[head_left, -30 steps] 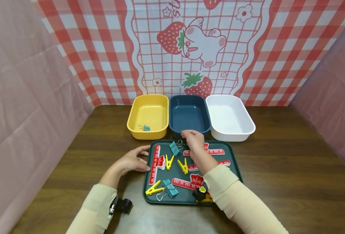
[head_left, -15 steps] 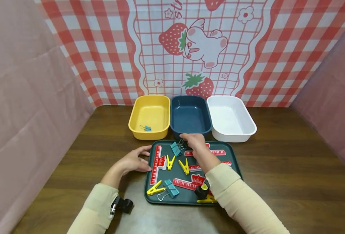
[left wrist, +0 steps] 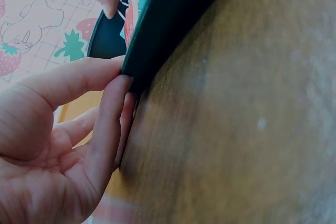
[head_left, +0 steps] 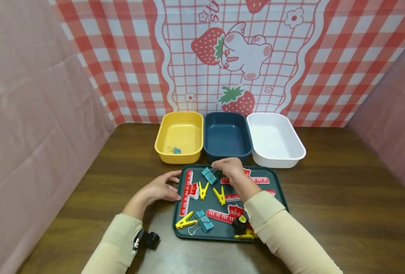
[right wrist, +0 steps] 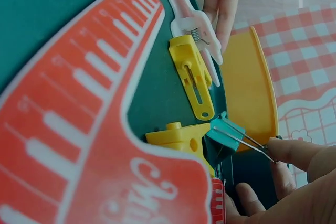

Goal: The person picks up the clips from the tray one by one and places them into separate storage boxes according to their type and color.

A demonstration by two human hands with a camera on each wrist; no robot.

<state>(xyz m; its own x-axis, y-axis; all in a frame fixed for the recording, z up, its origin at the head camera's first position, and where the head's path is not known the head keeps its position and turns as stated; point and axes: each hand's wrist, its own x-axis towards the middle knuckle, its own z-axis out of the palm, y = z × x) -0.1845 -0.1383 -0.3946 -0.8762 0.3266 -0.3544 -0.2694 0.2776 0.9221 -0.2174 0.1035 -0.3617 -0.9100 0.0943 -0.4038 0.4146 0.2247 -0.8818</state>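
In the head view a dark green tray (head_left: pixel 219 234) holds red piano-print clips (head_left: pixel 186 194), yellow clothespins (head_left: pixel 219 196) and two teal binder clips. My right hand (head_left: pixel 231 167) is over the tray's far edge, where its thumb and fingertip pinch the wire handle of the far binder clip (head_left: pixel 208 175). The right wrist view shows that clip's teal body (right wrist: pixel 224 136) beside a yellow clothespin. The other binder clip (head_left: pixel 205 221) lies near the front left. My left hand (head_left: pixel 161 188) grips the tray's left rim (left wrist: pixel 137 38), thumb and fingers at the edge.
Behind the tray stand three bins side by side: yellow (head_left: pixel 164 156), dark blue (head_left: pixel 228 155) and white (head_left: pixel 279 161). One teal binder clip (head_left: pixel 176 150) lies in the yellow bin. Checked cloth (head_left: pixel 130 68) hangs behind. A wrist camera (head_left: pixel 239 225) hides part of the tray's front right.
My right hand has lowered slightly to the far binder clip and pinches its handle; the clip has turned a little. The whole view has drifted slightly. My left hand stays at the rim.
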